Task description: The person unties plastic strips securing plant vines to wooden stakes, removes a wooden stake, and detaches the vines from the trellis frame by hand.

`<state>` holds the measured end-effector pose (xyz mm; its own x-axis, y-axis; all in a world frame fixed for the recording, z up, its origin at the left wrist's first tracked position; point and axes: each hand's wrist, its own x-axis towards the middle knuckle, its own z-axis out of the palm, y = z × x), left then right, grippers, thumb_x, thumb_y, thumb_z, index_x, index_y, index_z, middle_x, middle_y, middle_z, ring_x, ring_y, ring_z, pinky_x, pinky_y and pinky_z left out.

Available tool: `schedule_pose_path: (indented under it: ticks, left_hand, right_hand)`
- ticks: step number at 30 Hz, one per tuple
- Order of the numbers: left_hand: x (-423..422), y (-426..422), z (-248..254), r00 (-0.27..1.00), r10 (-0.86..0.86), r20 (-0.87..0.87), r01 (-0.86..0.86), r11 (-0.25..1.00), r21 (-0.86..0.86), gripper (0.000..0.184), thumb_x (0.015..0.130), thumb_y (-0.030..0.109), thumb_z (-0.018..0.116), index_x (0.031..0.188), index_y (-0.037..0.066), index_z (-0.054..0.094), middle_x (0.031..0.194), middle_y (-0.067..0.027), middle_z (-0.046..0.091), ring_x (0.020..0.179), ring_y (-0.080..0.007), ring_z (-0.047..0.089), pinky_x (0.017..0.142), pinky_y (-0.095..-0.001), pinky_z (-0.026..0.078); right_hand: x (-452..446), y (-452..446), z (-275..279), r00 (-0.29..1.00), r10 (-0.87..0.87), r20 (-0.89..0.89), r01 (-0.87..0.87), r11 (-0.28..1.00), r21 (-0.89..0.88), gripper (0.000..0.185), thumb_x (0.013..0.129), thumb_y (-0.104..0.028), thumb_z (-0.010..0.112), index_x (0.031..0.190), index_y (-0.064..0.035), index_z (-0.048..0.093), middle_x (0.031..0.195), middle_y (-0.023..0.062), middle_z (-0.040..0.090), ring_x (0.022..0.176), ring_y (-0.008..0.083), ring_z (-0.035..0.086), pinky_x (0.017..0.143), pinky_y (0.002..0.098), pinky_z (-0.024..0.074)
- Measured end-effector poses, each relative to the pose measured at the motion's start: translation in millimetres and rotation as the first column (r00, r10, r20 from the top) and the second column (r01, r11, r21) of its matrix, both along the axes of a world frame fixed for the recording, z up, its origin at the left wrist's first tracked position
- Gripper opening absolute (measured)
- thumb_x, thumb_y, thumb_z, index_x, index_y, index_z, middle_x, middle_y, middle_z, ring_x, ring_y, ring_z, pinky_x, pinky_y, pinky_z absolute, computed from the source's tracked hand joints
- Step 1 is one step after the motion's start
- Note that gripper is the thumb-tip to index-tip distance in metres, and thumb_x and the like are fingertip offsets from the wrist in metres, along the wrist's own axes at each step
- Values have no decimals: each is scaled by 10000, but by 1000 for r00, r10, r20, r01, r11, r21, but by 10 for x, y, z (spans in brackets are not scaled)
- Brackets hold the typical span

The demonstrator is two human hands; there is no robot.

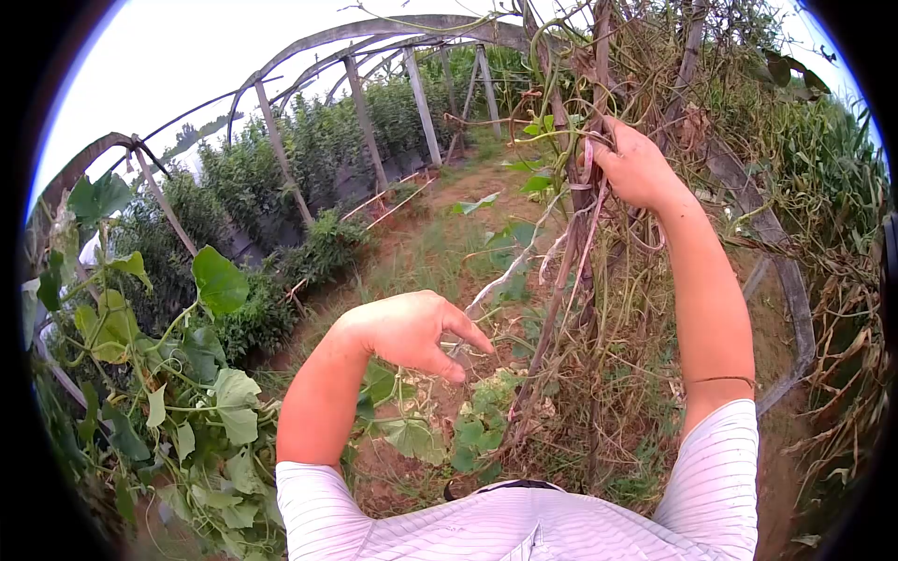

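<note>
My right hand (634, 170) is raised at the upper part of a bundle of wooden stakes (572, 271) wound with dry vines. Its fingers are bent in against the stems, and what they grip is partly hidden. Beside the fingertips, a pale pink cloth strip (588, 161) is looped around the stakes, with an end hanging down. Lower and to the left, my left hand (412, 333) hangs with thumb and forefinger apart and nothing visible between them. Just behind it, a whitish twisted strip (513, 269) slants up toward the stakes.
Broad-leaved green vines (224, 402) climb at the left. Arched frames (374, 33) on concrete posts (423, 107) stand behind, beside a row of leafy bushes (323, 140). A curved grey beam (781, 252) and dry corn-like plants (847, 327) are on the right. Dirt path (412, 234) runs between.
</note>
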<state>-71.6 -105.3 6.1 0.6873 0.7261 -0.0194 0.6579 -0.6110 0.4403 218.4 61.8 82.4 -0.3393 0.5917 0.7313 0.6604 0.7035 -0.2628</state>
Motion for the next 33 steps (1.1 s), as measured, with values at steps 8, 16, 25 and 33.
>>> schedule_pose_path:
  ticks: [8, 16, 25, 33]
  left_hand:
    - [845, 614, 215, 798, 117, 592, -493, 691, 528, 171, 860, 123, 693, 1015, 79, 749, 877, -45, 710, 692, -147, 628, 646, -297, 503]
    - [1236, 909, 329, 831, 371, 414, -546, 412, 729, 188, 821, 203, 681, 954, 72, 703, 890, -100, 652, 866, -286, 663, 777, -400, 546]
    - [992, 747, 470, 916, 269, 298, -397, 717, 574, 131, 759, 159, 658, 785, 34, 629, 804, -94, 589, 766, -241, 622, 696, -367, 509]
    - [-80, -46, -153, 625, 111, 773, -6, 990, -137, 144, 603, 39, 588, 612, 9, 447, 714, -75, 448, 667, -245, 594, 597, -324, 448]
  right_hand:
    - [-298, -220, 115, 996, 83, 13, -84, 996, 16, 375, 954, -269, 548, 1183, 26, 583, 1098, 270, 655, 1065, 422, 609, 942, 448, 473]
    - [-99, -188, 60, 999, 52, -16, -52, 999, 10, 379, 942, -291, 557, 1147, 27, 581, 1085, 276, 657, 1058, 430, 613, 931, 459, 479]
    - [-54, -81, 114, 993, 103, 49, -100, 993, -64, 539, 963, -300, 552, 1351, 67, 481, 1301, 291, 568, 1243, 404, 530, 1069, 419, 406]
    - [99, 25, -12, 998, 60, -14, -60, 998, -32, 414, 973, -263, 527, 1266, 28, 533, 1114, 285, 647, 1091, 426, 601, 969, 452, 462]
